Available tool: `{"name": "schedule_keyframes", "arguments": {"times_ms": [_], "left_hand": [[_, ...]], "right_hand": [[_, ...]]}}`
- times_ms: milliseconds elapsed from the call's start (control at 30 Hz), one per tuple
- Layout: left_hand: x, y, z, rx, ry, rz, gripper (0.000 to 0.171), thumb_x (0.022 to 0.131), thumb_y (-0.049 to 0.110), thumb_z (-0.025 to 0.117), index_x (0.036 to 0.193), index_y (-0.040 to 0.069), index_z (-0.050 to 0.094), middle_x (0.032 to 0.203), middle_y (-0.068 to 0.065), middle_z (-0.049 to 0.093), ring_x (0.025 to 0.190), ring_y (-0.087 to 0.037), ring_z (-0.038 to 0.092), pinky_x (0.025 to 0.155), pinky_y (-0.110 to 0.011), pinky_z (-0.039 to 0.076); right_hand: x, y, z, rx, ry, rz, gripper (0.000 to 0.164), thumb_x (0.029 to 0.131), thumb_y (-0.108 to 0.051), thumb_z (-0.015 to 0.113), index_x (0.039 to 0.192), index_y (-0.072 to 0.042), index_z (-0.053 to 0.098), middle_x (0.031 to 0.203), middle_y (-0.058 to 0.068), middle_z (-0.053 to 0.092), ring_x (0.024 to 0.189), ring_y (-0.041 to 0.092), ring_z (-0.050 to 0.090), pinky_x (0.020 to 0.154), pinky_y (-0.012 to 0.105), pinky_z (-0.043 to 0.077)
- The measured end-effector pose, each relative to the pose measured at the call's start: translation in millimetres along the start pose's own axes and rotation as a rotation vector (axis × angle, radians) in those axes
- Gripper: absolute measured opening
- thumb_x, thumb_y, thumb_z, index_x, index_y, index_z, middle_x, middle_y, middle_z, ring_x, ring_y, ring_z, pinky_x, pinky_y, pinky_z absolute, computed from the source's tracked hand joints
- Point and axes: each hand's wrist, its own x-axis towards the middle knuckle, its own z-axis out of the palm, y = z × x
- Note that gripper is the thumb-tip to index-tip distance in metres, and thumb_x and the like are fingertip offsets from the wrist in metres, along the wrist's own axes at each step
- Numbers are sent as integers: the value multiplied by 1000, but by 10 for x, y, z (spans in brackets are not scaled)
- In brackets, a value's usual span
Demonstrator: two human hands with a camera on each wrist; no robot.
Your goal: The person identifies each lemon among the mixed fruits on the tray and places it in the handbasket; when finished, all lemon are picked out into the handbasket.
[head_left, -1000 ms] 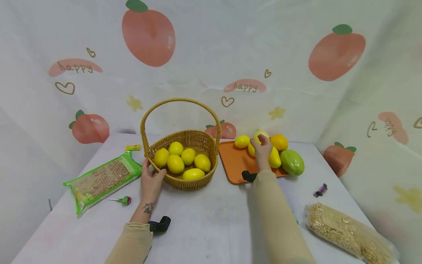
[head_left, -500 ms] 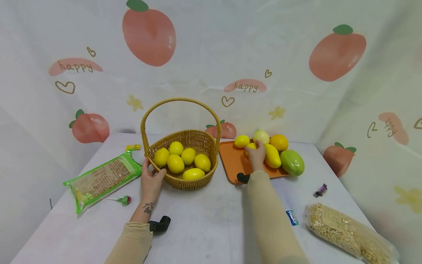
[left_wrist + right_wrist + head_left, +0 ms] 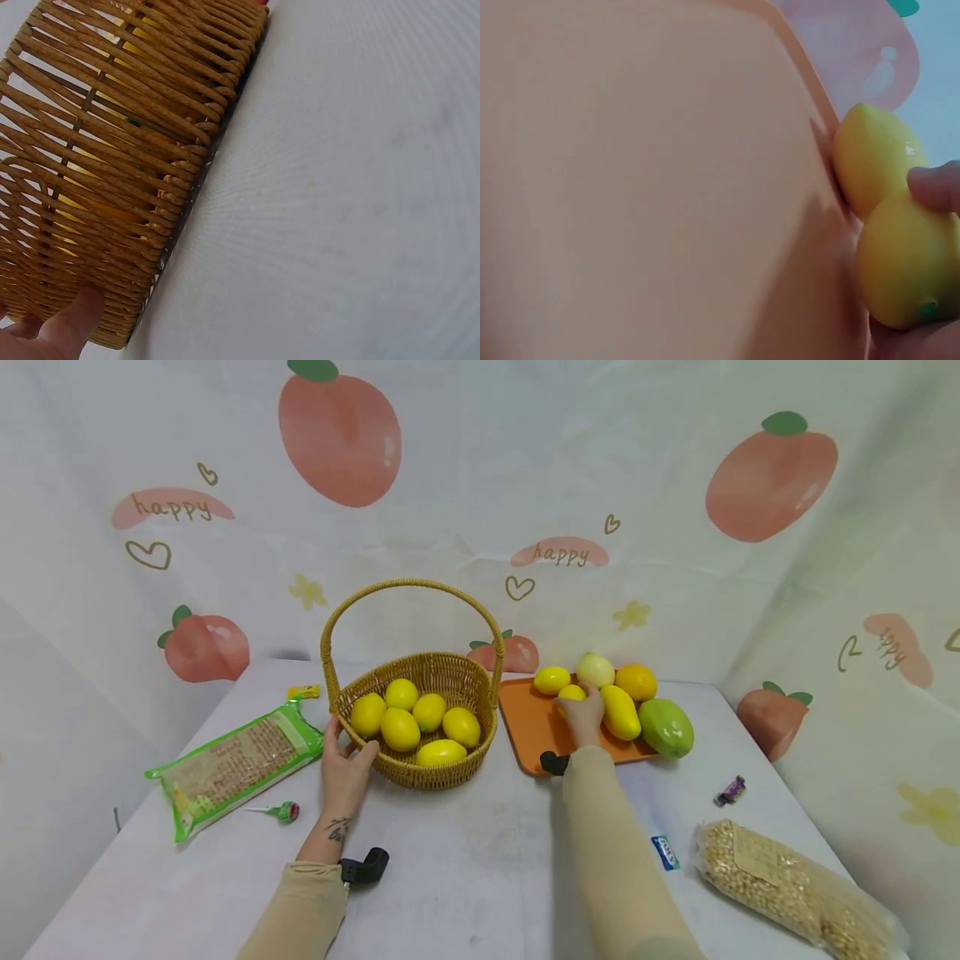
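A wicker basket (image 3: 431, 774) with a tall arched handle holds several yellow lemons (image 3: 401, 730). My left hand (image 3: 346, 777) rests against the basket's near left side, its thumb and fingers spread along the outer wall. In the left wrist view, the thumb (image 3: 77, 319) touches the woven wall. Over the orange tray (image 3: 534, 737), my right hand (image 3: 583, 718) pinches a lemon (image 3: 900, 262) between thumb and fingers. Another lemon (image 3: 552, 680) lies against it by the tray's far edge. Beside the right hand are a yellow mango (image 3: 620, 713) and a pale round fruit (image 3: 596, 669).
An orange (image 3: 636, 682) and a green fruit (image 3: 666, 727) sit at the tray's right end. Green-edged packaging (image 3: 236, 768) and a lollipop (image 3: 283, 812) lie at left. At right are a purple-wrapped candy (image 3: 731, 791), a blue packet (image 3: 665, 852) and a bag of beans (image 3: 795, 881).
My right hand has come down and slightly left over the tray and taken hold of the lemon. The left hand has stayed at the basket.
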Motion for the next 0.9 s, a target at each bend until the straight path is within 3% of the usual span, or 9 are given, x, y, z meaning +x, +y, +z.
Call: {"name": "schedule_keyframes", "arguments": {"times_ms": [133,267,533,633,733,900], "left_hand": [[-5,1,-2,1,10,6,82,84,11,54,150,18,6,153,-6,16,122,-28,39,77,-9,40],[-10,-6,-5,-11,7,16,82,84,11,54,150,19,7,153,-6,16,122,-29,38,73,-5,40],[4,-22,-2,-4,2,21,82,83,10,55,150,19,7,153,-6,17,123,-29,38,82,-16,41],[8,-22,1,-5,4,15,82,83,10,55,150,18,7,153,-6,17,122,-28,38,81,-17,41],[11,-23,2,-10,8,32,81,83,9,55,150,16,9,152,-8,19,122,-30,39,76,-10,41],[11,-25,-7,-23,8,67,78,83,8,54,149,13,12,151,-11,19,122,-32,39,72,-4,41]], "right_hand": [[-41,-60,-71,44,-24,-11,69,76,-5,64,140,-6,37,143,13,33,121,27,33,107,37,32],[-103,-154,-162,41,-91,-28,66,81,-10,63,141,-9,36,145,10,31,124,25,31,108,37,29],[-332,-331,-247,36,-264,-143,63,82,-8,66,139,-5,40,143,10,38,123,23,37,104,35,35],[-485,-387,-242,80,-366,-167,62,81,-3,65,138,-4,41,142,10,40,117,22,40,96,30,41],[-670,-430,-215,133,-489,-191,62,80,2,63,137,-1,42,138,11,43,109,20,45,86,24,46],[-966,-472,-86,184,-716,-246,59,77,6,63,133,4,44,128,12,50,100,18,50,80,24,49]]}}
